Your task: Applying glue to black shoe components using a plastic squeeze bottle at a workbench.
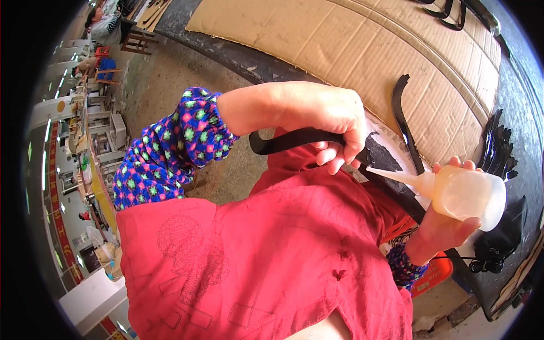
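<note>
My left hand [334, 124] is closed round a black curved strip [289, 139], whose hooked end points left past my wrist. A translucent squeeze bottle [467, 195] with pale contents and a long tapered nozzle lies on its side in my right hand [442, 226], fingers wrapped round it. The nozzle tip points left, close below the left fingers and near the strip's end; whether it touches is unclear. Beneath them, a pale sheet [403, 152] bears a black patch [381, 154]. Another black curved strip [403, 116] rests partly on cardboard [317, 42] beyond my hands.
A bundle of glossy black strips [497, 150] lies on the dark table [518, 85] at right, with more strips [450, 14] at the far edge. A black item with a cord [496, 243] sits nearer. Below is a red basket [433, 277]. People and stools [136, 42] are at left.
</note>
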{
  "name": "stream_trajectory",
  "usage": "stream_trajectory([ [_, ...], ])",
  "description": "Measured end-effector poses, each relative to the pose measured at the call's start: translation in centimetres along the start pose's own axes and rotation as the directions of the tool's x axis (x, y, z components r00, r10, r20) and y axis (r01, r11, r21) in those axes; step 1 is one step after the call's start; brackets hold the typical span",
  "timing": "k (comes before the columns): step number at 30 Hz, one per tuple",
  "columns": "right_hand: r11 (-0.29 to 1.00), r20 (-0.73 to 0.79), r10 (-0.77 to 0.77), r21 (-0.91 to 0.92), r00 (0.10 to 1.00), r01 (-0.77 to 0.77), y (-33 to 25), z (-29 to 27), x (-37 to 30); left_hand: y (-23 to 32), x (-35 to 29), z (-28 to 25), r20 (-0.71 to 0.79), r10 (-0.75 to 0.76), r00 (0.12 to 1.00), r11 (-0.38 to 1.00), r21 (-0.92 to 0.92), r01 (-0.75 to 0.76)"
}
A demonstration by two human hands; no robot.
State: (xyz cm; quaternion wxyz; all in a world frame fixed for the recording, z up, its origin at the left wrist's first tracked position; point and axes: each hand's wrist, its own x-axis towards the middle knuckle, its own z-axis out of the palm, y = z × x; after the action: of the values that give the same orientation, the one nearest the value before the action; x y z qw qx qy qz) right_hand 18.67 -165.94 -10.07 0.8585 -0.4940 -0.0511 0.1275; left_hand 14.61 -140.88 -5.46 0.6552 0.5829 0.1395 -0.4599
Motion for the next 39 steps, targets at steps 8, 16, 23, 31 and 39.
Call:
stream_trajectory([
  [8, 0.993, 0.187, 0.045, 0.097, 0.981, -0.063, 0.4, -2.4, 0.7, -0.3, -1.0, -2.5, 0.005, -0.045, 0.999, 0.998, -0.049, 0.045],
  [16, 0.932, 0.043, -0.183, 0.325, 0.982, 0.159, -1.8, -5.9, 4.6, 7.4, -5.2, -14.1, -0.503, 0.231, 0.833, 0.929, 0.369, -0.034],
  [23, 0.912, -0.163, -0.266, 0.276, 0.95, 0.303, -3.3, -8.8, 6.1, 15.2, 0.6, -32.0, -0.792, 0.415, 0.449, 0.856, 0.506, 0.102],
  [31, 0.924, -0.275, -0.292, 0.169, 0.916, 0.344, -3.2, -9.5, 6.4, 18.3, 12.8, -42.3, -0.856, 0.472, 0.211, 0.869, 0.492, 0.052],
  [39, 0.882, -0.337, -0.359, 0.182, 0.87, 0.435, -4.0, -9.1, 7.2, 17.7, 11.8, -33.8, -0.566, 0.824, -0.015, 0.538, 0.774, 0.334],
])
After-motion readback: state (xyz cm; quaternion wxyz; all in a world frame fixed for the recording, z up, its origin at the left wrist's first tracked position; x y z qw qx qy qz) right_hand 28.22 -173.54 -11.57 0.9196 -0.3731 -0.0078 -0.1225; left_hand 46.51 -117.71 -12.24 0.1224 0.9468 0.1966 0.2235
